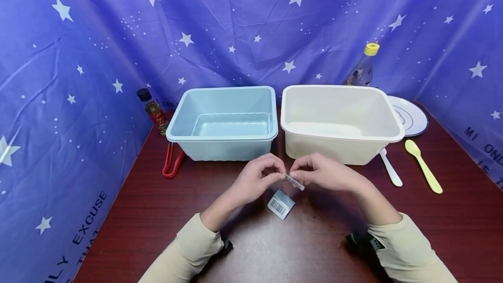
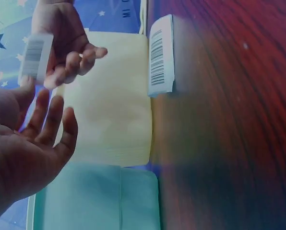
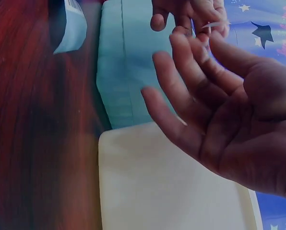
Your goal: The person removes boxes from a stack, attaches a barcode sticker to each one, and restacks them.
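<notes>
Cream sleeves (image 1: 184, 250) nearest, reaching up from the bottom of the head view. Left hand (image 1: 255, 180) and right hand (image 1: 328, 173) meet over a dark red tabletop (image 1: 287, 252), each pinching a small barcoded piece (image 1: 295, 182) between thumb and finger. Tabletop stretches to either side and back toward the person; just ahead, front walls of a blue bin (image 1: 228, 148) and a cream bin (image 1: 330, 145) bound the space, narrow gap between them. Piece sits between the two sets of fingertips, off the table. Long axis slantwise, free end toward the right and the person; left wrist view shows its barcode face. Silvery packet (image 1: 280, 205) lies near, on the person's side, barcode showing. Farther out: red-handled tool (image 1: 170, 175) by the blue bin; white spoon (image 1: 391, 170), yellow spoon (image 1: 424, 167) right of the cream one.
</notes>
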{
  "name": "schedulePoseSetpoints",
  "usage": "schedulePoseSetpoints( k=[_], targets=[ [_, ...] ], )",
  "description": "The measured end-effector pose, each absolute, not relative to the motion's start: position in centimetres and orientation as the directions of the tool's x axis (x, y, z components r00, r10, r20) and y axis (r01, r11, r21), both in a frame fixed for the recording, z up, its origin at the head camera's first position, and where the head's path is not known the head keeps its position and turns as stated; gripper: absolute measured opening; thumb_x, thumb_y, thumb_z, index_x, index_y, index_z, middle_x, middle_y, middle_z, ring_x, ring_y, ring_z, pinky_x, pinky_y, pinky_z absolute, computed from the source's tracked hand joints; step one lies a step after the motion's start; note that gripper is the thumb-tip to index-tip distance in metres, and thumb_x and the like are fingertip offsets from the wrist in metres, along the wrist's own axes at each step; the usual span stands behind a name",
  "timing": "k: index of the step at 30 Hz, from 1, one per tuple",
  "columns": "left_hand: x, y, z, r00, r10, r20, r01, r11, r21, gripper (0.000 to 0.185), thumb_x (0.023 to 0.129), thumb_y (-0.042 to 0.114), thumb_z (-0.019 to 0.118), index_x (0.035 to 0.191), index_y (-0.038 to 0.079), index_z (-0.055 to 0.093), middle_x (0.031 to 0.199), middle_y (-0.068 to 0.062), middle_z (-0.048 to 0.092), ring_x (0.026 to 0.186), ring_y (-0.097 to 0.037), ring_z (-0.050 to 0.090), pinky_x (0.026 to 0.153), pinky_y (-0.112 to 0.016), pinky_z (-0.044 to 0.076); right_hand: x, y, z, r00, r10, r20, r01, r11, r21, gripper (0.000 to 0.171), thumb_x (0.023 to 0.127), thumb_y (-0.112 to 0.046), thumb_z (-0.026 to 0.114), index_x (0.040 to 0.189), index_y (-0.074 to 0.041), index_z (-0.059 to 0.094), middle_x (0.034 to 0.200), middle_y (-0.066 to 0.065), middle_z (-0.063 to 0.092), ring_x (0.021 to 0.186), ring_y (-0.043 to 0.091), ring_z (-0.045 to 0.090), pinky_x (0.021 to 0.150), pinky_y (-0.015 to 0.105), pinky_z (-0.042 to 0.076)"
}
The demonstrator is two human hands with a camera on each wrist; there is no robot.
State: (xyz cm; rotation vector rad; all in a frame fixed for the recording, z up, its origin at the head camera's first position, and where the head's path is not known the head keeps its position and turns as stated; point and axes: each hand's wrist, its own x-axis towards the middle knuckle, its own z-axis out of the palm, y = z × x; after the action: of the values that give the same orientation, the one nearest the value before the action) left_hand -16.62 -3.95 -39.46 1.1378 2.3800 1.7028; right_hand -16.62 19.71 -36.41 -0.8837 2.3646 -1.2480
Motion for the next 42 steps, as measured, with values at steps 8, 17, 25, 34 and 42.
schedulePoseSetpoints(
  k=[8, 17, 25, 34, 42],
  targets=[
    [-16.4, -2.8, -39.0, -0.918, 0.331, 0.22, 0.302, 0.221, 0.927, 0.007, 0.094, 0.014, 0.072, 0.098, 0.007, 0.072, 0.091, 0.0, 0.065, 0.08, -0.015, 0.054, 0.066, -0.026, 0.046, -15.5, 20.7, -36.8, -0.919, -0.379, 0.111, -0.283, 0.437, -0.854, 0.02, 0.105, -0.015, 0.057, 0.096, -0.002, 0.07, 0.082, 0.008, 0.068, 0.08, 0.027, 0.068, 0.075, 0.036, 0.058],
    [-16.3, -0.1, -39.0, -0.957, 0.286, 0.05, 0.091, 0.133, 0.987, 0.01, 0.094, 0.012, 0.072, 0.098, 0.003, 0.073, 0.078, 0.0, 0.06, 0.061, -0.011, 0.048, 0.055, -0.024, 0.042, -14.1, 21.5, -38.3, -0.94, -0.167, 0.297, -0.339, 0.546, -0.766, 0.005, 0.093, -0.013, 0.074, 0.091, -0.01, 0.071, 0.074, -0.002, 0.061, 0.068, 0.013, 0.058, 0.062, 0.023, 0.047],
    [-17.0, 2.0, -38.9, -0.929, 0.369, 0.043, 0.11, 0.165, 0.98, 0.014, 0.094, 0.009, 0.069, 0.105, 0.003, 0.073, 0.081, 0.002, 0.057, 0.068, -0.01, 0.049, 0.059, -0.023, 0.039, -14.3, 22.5, -38.8, -0.97, 0.012, 0.242, -0.187, 0.597, -0.78, 0.01, 0.093, -0.014, 0.073, 0.092, -0.004, 0.073, 0.066, 0.002, 0.061, 0.057, 0.012, 0.056, 0.054, 0.024, 0.044],
    [-17.8, 3.8, -39.3, -0.918, 0.396, 0.005, 0.109, 0.24, 0.965, 0.027, 0.095, 0.011, 0.068, 0.122, 0.006, 0.069, 0.079, 0.004, 0.059, 0.068, -0.007, 0.052, 0.063, -0.021, 0.042, -14.7, 23.0, -39.3, -0.977, 0.065, 0.202, -0.127, 0.58, -0.805, 0.017, 0.093, -0.01, 0.069, 0.104, 0.001, 0.073, 0.073, 0.012, 0.065, 0.056, 0.013, 0.059, 0.056, 0.023, 0.046],
    [-18.2, 4.6, -39.7, -0.902, 0.432, -0.012, 0.105, 0.245, 0.964, 0.041, 0.095, 0.012, 0.067, 0.136, 0.007, 0.062, 0.078, 0.004, 0.06, 0.065, -0.007, 0.054, 0.062, -0.021, 0.043, -14.8, 23.4, -39.3, -0.982, 0.079, 0.174, -0.098, 0.574, -0.813, 0.022, 0.096, -0.012, 0.068, 0.112, 0.002, 0.072, 0.074, 0.012, 0.066, 0.055, 0.014, 0.059, 0.058, 0.024, 0.046]
  ],
)
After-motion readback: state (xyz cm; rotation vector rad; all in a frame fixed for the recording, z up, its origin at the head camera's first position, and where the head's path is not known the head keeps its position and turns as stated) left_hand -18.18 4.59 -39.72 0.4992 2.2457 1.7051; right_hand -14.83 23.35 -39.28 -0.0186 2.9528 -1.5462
